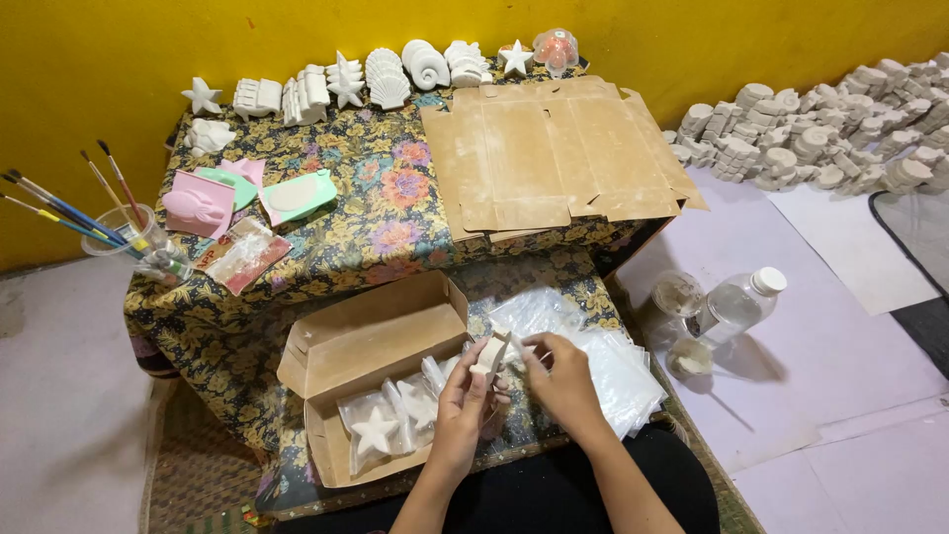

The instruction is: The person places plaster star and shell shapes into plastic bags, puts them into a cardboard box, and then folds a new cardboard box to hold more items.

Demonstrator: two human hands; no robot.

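- Plaster piece, small and white, is sitting at lower centre of the frame, and I am pinching it between both hands just above the stack of clear plastic bags.
- I am gripping it with my left hand from below, fingers closed narrowly around its lower edge; my right hand is closing on its right side, with what looks like a thin clear bag between my fingertips, though I cannot tell that for certain.
- I am working just right of the open cardboard box, where bagged white stars are already lying in its lower part.
- I am thinking the piece could chip or snap if I squeeze too hard, since cast plaster like this tends to be brittle at thin edges.
- I am also judging that it could slip from so narrow a hold and drop onto the flowered cloth or against the box wall, cracking there.
- I am noticing the loose bags are slick and piled unevenly; a nudge from my right wrist could slide them toward the plastic bottle and cups at right of the frame.
- I am leaving the row of white shell and star casts at the top of the frame, and the brushes in a cup at left, well apart from my hands.
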